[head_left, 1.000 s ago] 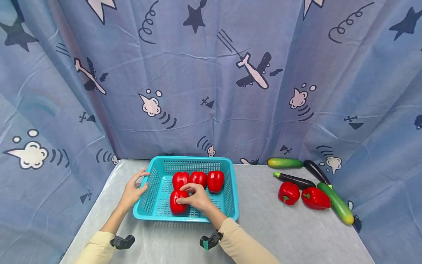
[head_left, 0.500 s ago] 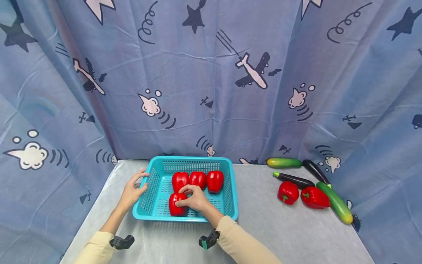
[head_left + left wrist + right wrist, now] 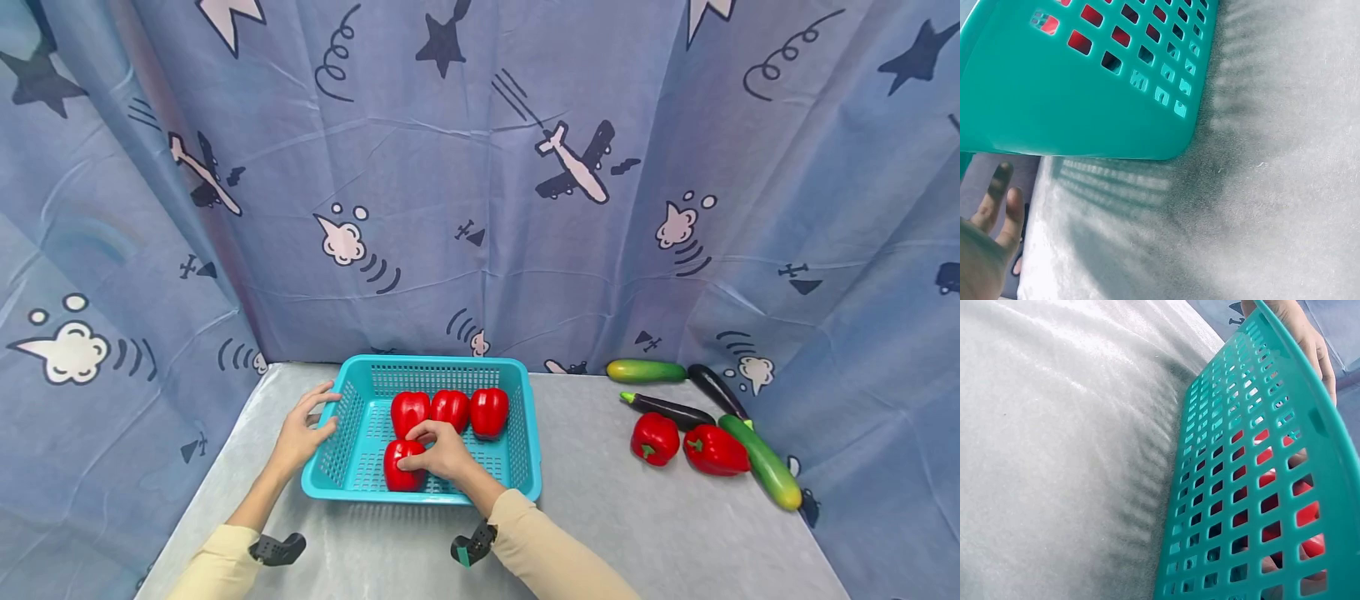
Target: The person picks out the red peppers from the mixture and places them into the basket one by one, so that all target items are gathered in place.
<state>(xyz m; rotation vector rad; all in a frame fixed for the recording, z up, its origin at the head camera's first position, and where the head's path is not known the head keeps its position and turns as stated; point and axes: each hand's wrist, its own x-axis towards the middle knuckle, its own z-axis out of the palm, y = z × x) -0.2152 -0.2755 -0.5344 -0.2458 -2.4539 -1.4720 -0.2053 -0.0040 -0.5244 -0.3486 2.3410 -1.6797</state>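
A turquoise perforated basket (image 3: 423,498) stands on the table, several red bell peppers inside it. My right hand (image 3: 446,454) reaches over the front rim and grips the nearest red bell pepper (image 3: 400,475) between thumb and fingers. Behind that one lie three more red peppers in a row: left (image 3: 408,410), middle (image 3: 450,407) and right (image 3: 489,412). My left hand (image 3: 296,437) is at the basket's left side, fingers spread and fingertips right at the rim. In the left wrist view, its extended fingers (image 3: 1011,219) show beside the basket wall.
On the table's right side lie two red bell peppers, one (image 3: 655,439) beside the other (image 3: 716,450). Around them are two eggplants (image 3: 667,410) (image 3: 718,390) and two green-yellow zucchini (image 3: 647,371) (image 3: 763,465). A patterned blue curtain (image 3: 450,208) hangs behind the table.
My right hand has shifted the gripped bell pepper slightly toward the basket's front, then stayed nearly still. The left hand and the other vegetables have not visibly moved.
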